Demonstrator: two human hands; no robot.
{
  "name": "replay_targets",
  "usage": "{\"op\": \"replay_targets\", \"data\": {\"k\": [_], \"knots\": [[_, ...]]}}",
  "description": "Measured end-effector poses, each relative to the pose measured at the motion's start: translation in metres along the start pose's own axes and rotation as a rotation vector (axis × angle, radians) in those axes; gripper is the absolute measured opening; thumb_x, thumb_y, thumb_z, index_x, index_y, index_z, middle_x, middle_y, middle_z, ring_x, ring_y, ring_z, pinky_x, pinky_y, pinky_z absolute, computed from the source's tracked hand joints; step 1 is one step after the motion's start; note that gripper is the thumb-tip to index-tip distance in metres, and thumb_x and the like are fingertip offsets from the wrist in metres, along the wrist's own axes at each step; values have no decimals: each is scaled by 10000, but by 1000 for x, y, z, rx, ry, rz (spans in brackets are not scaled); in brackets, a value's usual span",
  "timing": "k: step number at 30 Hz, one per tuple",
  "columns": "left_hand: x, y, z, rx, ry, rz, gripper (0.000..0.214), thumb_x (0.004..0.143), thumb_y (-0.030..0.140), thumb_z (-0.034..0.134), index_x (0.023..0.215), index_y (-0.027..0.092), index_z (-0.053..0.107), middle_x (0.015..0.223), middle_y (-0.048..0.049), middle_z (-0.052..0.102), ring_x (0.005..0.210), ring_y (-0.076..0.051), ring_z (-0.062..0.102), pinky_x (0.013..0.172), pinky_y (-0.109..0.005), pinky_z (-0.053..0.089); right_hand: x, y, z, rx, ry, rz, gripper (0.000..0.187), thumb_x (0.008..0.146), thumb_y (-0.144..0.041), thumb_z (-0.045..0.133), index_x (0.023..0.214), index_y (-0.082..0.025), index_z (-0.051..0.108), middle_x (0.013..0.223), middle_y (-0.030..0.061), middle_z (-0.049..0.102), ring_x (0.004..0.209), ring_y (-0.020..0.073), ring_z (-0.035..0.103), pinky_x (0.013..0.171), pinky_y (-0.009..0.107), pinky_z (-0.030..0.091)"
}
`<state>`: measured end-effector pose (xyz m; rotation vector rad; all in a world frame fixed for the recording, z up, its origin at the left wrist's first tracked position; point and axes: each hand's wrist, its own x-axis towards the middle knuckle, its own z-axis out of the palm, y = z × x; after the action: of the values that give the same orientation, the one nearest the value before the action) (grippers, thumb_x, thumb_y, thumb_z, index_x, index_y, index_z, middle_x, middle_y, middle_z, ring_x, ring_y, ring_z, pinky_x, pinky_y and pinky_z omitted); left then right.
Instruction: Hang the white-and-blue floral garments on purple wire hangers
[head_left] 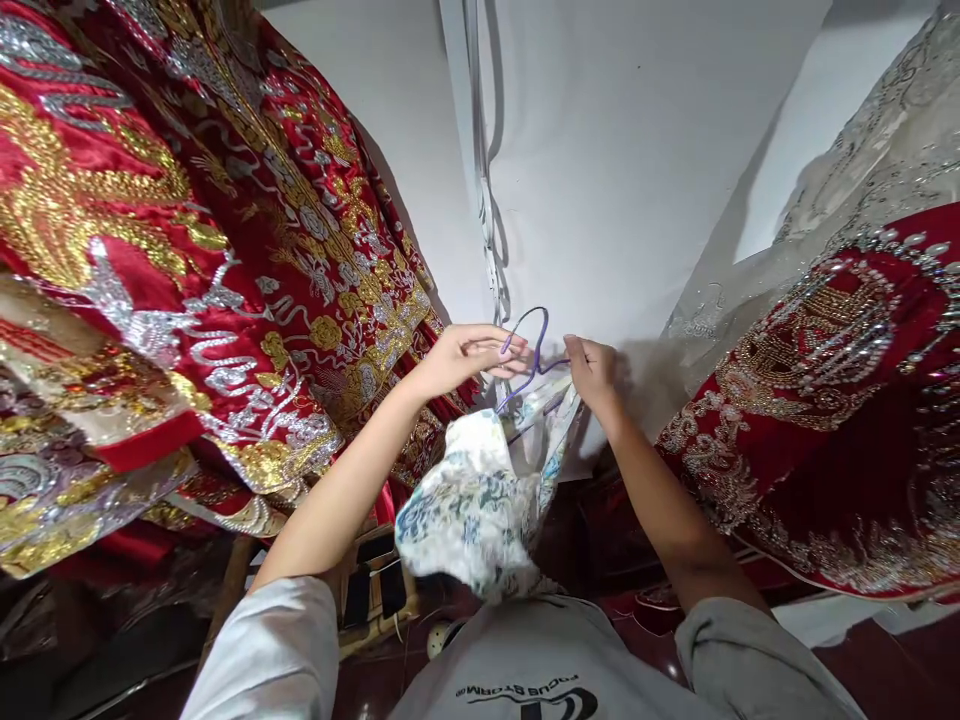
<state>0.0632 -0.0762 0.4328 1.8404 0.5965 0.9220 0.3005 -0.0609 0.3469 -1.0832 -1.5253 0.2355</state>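
A purple clothes hanger point(543, 340) is held up in front of me, its hook pointing upward. A white garment with a blue and green floral pattern point(472, 505) hangs from it, with a strap on the hanger's right side. My right hand point(592, 372) is closed on the right arm of the hanger, close to the top of that strap. Beside the hook is my left hand point(476, 358), its fingers stretched out and apart around the hook's tip, with the fingertips by the wire.
Red gowns with gold and silver embroidery point(322, 230) hang at the left. To the right are a beaded red gown point(810, 400) and a pale sheer beaded one point(892, 140). A white metal strip point(480, 130) runs down the white wall point(600, 180) ahead.
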Motion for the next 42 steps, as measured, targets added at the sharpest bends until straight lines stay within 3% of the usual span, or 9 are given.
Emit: {"op": "replay_targets", "data": {"k": [7,11,16,20,25,30,33,37,42], "knots": [[-28,7,-53,44,196,-109,426,833,511,772,1108,186,777,1112,-124,771,1016,-268,745,871,-381,620,61,-5,-23,-297,43,287,625,999,-493,510,498,-240,236,525,-60,172,533,103,185,553,305,204],[-40,-22,-71,-47,509,-125,479,759,492,828,1125,190,759,1015,-101,773,897,-250,730,755,-338,600,101,-5,-20,-367,-72,413,591,997,-496,525,502,-267,297,496,-46,249,503,122,240,537,314,245],[-52,-69,-73,-160,886,-56,461,717,518,848,987,161,735,927,-85,759,874,-239,714,772,-336,574,117,-15,2,-351,-186,335,589,1004,-490,521,522,-269,266,494,-45,232,488,129,247,534,317,260],[-73,-99,-58,-265,1086,-75,505,703,591,836,967,181,701,928,-69,743,870,-234,706,813,-367,573,93,-20,17,-231,-263,224,521,995,-523,511,571,-250,383,525,-32,339,539,147,406,593,307,349],[-97,-149,-13,-246,887,-372,449,685,510,885,890,160,693,855,-90,731,893,-247,707,900,-422,558,46,-9,21,-131,-139,106,265,896,-485,625,849,-224,628,871,63,694,907,246,639,869,380,474],[-100,-194,49,-237,909,-429,538,755,474,818,1151,135,687,1223,-166,733,1226,-319,656,1075,-465,493,0,6,25,82,-25,-22,364,875,-449,630,1180,-250,637,1326,120,653,1318,293,521,1139,488,353],[-105,-202,77,-285,1005,-381,609,829,479,742,1326,154,609,1470,-162,597,1392,-291,552,1169,-414,430,-45,14,39,251,10,199,338,889,-523,590,1041,-224,628,1152,124,695,1102,264,619,985,420,470],[-116,-194,94,-292,948,-364,608,844,499,727,1335,163,602,1446,-150,620,1356,-298,587,1171,-424,443,-105,21,70,385,-368,636,477,905,-666,478,755,-219,546,677,37,622,652,194,568,703,349,470],[-128,-178,93,-217,895,-352,549,880,511,694,1321,195,615,1410,-143,636,1321,-310,609,1110,-440,502,-125,22,86,506,-521,609,445,902,-614,524,681,-228,502,590,-21,501,596,157,485,637,303,400]]}}
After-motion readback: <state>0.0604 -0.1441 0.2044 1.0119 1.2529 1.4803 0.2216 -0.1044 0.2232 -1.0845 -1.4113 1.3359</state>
